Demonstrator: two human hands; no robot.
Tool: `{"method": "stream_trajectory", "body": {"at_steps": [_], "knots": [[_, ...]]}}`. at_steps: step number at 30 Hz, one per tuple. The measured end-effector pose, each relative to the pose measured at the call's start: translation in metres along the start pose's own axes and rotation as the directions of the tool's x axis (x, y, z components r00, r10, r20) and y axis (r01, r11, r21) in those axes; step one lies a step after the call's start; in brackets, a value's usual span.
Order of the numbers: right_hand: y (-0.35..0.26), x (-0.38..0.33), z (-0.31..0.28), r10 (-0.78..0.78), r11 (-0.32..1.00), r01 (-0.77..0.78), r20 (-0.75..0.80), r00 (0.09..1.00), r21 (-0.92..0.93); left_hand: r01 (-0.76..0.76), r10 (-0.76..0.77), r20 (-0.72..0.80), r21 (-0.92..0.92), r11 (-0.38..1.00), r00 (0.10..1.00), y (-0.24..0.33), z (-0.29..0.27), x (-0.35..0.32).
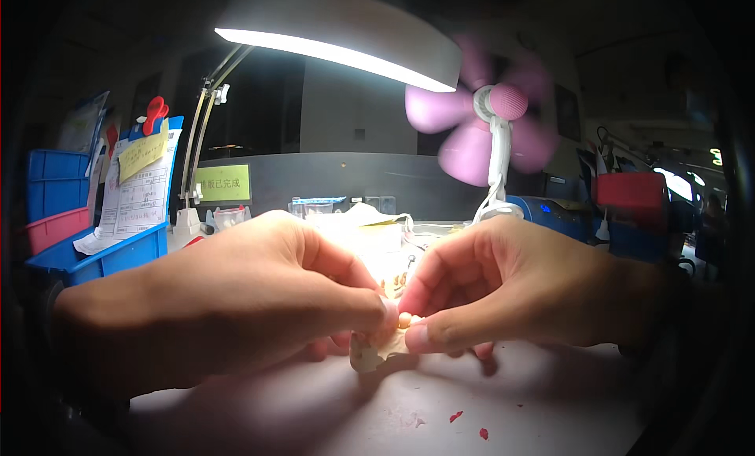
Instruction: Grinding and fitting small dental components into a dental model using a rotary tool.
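Both hands pinch a small pale plaster piece just above the tabletop. Left hand fingers should grip steadily while the right hand fingers, closed on it, work gently under the lamp

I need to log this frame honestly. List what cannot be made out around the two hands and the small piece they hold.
Head view only:
- Small pale piece: mostly covered by the left hand and right hand; its shape and kind are unclear.
- Bits on the table behind the hands: washed out by the desk lamp glare.
- Pink fan: blades blurred by spinning.
- Forearms: lost in dark at the lower corners.
- Right background: dim, too small to read.
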State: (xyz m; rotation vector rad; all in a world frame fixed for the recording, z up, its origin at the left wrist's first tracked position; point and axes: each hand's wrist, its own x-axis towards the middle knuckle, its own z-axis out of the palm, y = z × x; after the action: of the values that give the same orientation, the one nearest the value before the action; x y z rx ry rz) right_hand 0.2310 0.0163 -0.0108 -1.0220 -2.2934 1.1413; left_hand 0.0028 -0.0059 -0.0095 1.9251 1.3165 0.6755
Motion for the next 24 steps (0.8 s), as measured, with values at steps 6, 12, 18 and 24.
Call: {"method": "stream_trajectory", "body": {"at_steps": [6, 12, 18, 24], "knots": [[0.000, 0.003, 0.004, 0.028, 0.994, -0.033, -0.050, 0.998, -0.107, 0.040, -0.038, 0.034, -0.057, 0.998, 0.999, -0.005, 0.005, 0.002], [-0.006, -0.001, 0.009, 0.089, 0.983, -0.108, -0.129, 0.988, -0.148, 0.022, -0.017, 0.044, -0.110, 0.994, 0.999, -0.004, 0.007, 0.003], [-0.010, -0.001, 0.009, 0.088, 0.977, -0.108, -0.116, 0.989, -0.183, 0.042, -0.040, 0.021, -0.130, 0.991, 0.999, -0.002, 0.007, 0.000], [-0.007, 0.000, 0.007, 0.081, 0.974, -0.104, -0.120, 0.989, -0.199, 0.021, -0.020, 0.028, -0.022, 1.000, 0.999, 0.002, 0.006, 0.000]]}}
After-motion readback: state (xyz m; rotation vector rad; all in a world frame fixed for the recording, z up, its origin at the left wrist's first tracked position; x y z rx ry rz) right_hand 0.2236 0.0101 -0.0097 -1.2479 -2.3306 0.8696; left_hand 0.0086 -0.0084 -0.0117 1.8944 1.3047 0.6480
